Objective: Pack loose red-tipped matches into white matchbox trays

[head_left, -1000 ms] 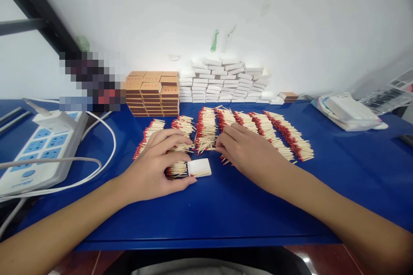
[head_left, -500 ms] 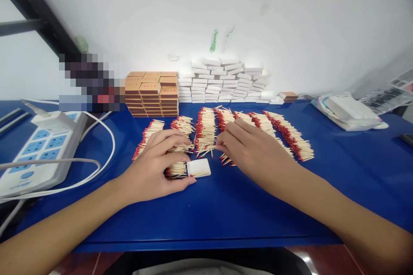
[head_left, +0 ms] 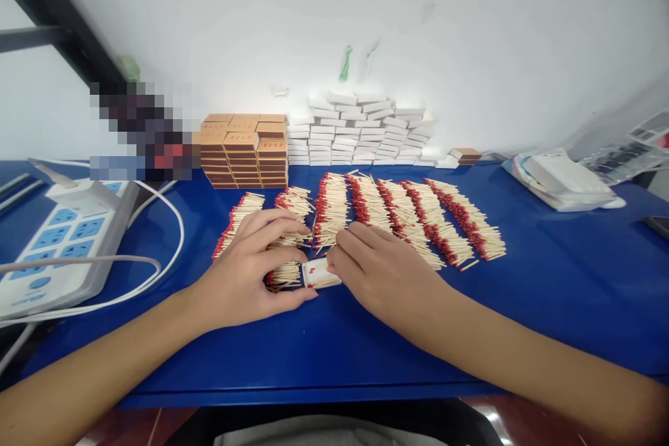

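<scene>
A small white matchbox tray [head_left: 325, 281] lies on the blue table with a few red-headed matches [head_left: 320, 266] in it. My left hand [head_left: 256, 261] is curved around the tray's left end, index finger at the far side and thumb at the near side. Over the tray's right end, my right hand [head_left: 373, 265] has its fingers pinched on matches whose red heads point left into the tray; how many is hidden. Rows of loose matches [head_left: 332, 205] lie just behind both hands, and some show under my left palm.
Brown matchboxes [head_left: 243, 153] are stacked at the back left beside a pile of white trays [head_left: 360, 129] against the wall. A power strip [head_left: 67, 237] with white cables lies at left. White packets [head_left: 564, 181] are at right.
My right hand has moved left and nearer, from the match rows to the tray. More match heads now show in the tray. My left hand stays in place.
</scene>
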The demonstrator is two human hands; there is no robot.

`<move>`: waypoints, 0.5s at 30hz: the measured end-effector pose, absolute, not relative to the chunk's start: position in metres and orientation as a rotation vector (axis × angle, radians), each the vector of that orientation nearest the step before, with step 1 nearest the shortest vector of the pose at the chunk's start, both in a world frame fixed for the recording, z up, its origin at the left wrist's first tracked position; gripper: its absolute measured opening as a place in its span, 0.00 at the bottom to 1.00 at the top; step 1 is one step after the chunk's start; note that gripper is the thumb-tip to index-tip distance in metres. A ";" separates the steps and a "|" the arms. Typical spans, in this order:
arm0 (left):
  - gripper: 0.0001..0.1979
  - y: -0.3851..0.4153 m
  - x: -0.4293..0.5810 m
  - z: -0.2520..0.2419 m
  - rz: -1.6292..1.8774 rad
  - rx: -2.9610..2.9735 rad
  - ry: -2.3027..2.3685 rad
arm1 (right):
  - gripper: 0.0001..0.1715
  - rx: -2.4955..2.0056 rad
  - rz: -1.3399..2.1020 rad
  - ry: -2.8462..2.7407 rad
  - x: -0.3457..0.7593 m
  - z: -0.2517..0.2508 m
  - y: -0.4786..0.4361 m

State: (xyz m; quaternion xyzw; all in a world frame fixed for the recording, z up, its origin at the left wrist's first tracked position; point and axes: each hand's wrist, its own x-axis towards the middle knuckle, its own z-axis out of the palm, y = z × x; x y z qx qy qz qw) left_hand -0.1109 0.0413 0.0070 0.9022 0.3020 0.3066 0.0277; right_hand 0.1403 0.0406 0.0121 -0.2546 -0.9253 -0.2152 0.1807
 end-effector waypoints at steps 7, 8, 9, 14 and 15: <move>0.13 0.041 -0.111 0.009 0.970 2.788 0.909 | 0.11 -0.645 -0.386 -2.662 0.149 0.015 0.049; 0.13 0.040 -0.111 0.009 0.968 2.788 0.898 | 0.10 -0.680 -0.343 -2.655 0.153 0.017 0.052; 0.13 0.040 -0.112 0.010 0.962 2.782 0.890 | 0.09 -0.723 -0.307 -2.649 0.157 0.019 0.056; 0.12 0.037 -0.114 0.010 0.898 2.744 0.884 | 0.09 -0.840 -0.189 -2.748 0.168 0.020 0.071; 0.13 0.037 -0.114 0.009 0.899 2.745 0.882 | 0.10 -0.845 -0.183 -2.764 0.168 0.019 0.072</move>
